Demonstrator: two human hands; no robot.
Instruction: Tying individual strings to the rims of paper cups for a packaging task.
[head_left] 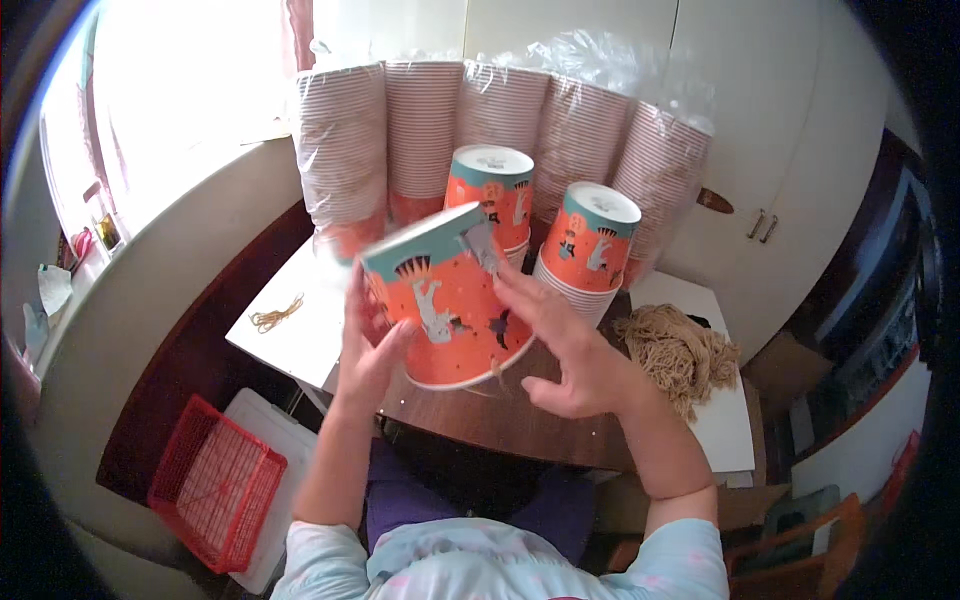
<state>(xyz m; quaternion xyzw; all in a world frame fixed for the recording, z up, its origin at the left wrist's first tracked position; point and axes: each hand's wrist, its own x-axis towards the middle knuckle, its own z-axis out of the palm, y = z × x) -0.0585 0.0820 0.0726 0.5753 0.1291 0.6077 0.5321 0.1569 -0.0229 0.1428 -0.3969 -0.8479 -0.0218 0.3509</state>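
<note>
Over the front of the table I hold a large orange paper bucket [450, 325], upside down and tilted, with a teal band, printed animal figures and a white rim. My left hand [370, 345] grips its left side, with some fingers hidden behind it. Against the right side press the fingers of my right hand [565, 345], its thumb standing apart. A bit of tan string [497, 372] shows by the lower rim. Just behind stand two upturned stacks of matching buckets, a left stack [492, 185] and a right stack [590, 235].
Tall plastic-wrapped bucket stacks [425, 130] line the back of the brown table [450, 410]. A heap of tan string [680, 350] lies at right, a small string bundle [277, 313] on the white surface at left. A red basket [220, 480] stands lower left.
</note>
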